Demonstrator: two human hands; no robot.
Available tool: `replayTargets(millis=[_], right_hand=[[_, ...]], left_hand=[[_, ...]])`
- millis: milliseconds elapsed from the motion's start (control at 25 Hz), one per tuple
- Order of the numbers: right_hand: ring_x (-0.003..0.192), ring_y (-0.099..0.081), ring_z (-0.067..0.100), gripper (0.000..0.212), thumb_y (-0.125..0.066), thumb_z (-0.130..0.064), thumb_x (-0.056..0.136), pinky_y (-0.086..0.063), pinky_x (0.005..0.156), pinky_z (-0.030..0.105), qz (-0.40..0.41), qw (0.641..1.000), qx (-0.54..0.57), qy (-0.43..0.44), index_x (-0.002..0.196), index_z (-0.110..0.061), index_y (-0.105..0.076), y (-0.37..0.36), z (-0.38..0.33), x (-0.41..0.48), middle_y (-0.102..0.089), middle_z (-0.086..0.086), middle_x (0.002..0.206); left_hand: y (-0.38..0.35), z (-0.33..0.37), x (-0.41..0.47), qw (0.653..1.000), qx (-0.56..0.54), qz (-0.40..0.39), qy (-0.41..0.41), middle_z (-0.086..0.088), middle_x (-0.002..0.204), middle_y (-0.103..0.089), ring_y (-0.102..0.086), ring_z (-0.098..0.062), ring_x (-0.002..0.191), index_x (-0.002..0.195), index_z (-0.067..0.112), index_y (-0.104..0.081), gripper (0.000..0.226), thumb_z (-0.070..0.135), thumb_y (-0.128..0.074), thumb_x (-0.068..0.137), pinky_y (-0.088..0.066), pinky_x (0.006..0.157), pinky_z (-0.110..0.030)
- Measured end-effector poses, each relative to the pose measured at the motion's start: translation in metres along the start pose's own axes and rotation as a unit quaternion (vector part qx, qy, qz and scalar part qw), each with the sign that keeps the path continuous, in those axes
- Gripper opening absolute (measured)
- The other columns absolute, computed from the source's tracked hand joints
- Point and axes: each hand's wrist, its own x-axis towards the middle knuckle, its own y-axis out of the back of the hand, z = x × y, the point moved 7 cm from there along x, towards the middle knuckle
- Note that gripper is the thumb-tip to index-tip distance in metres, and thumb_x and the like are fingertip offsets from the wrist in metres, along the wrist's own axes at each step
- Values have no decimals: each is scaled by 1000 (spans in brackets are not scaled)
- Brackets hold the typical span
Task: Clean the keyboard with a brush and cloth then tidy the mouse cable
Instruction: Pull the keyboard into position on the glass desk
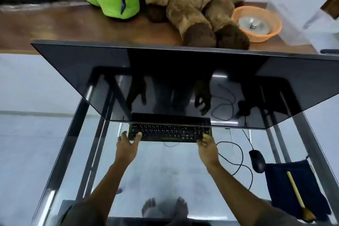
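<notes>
Half keyboard [170,132] under monitor [183,82]

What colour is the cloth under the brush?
Dark navy blue cloth, seen in the head view.

I am reaching both bare arms forward, held roughly parallel and well apart. My left hand [127,143] is lying palm down, its fingers spreading and the thumb angling inward and up. My right hand [207,145] is curling, its fingers bending at the knuckles and bunching together at the tips. My bare feet [165,207] are standing side by side below.
</notes>
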Motion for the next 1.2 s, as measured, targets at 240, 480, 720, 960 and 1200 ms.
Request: replayTargets(millis=[240, 480, 720, 960, 1200], right_hand=[[130, -47, 40, 69, -63, -14, 89, -43, 106, 48, 31, 980, -96, -170, 148, -2, -30, 12, 75, 6, -46, 22, 144], [102, -61, 34, 40, -64, -16, 85, -52, 87, 43, 16, 986, -72, -149, 122, -10, -51, 4, 53, 39, -64, 11, 110], [91, -63, 27, 23, -64, -13, 86, -46, 69, 32, -11, 989, -41, -139, 107, -11, -55, -1, 64, -2, -66, 9, 102], [87, -63, 21, 20, -63, -7, 83, -49, 66, 32, 9, 993, -47, -111, 100, -17, -58, -7, 84, -65, -64, 3, 96], [80, -63, 25, 20, -62, -6, 75, -54, 64, 37, 28, 991, -74, -112, 90, -18, -56, -9, 100, -96, -65, 4, 86]], left_hand=[[-36, -68, 31, 992, 19, -58, 113, -24, 146, -47, -41, -41, 137, 149, 3, -34, 82, 54, -61, 92, -35, 112, -51], [-49, -23, 46, 998, -21, -9, 67, -19, 142, -49, -41, -40, 135, 147, 8, -34, 82, 51, -69, 87, -37, 110, -54], [-36, -56, 25, 995, 59, 3, 79, -25, 141, -46, -42, -45, 129, 146, 6, -32, 86, 59, -63, 87, -38, 107, -61], [-14, -100, -22, 992, 89, 13, 85, -25, 134, -49, -47, -44, 123, 141, 5, -34, 81, 56, -65, 86, -41, 101, -62], [-5, -121, -51, 990, 112, 7, 88, -24, 128, -50, -47, -44, 118, 137, 7, -36, 78, 56, -67, 85, -42, 97, -60]])
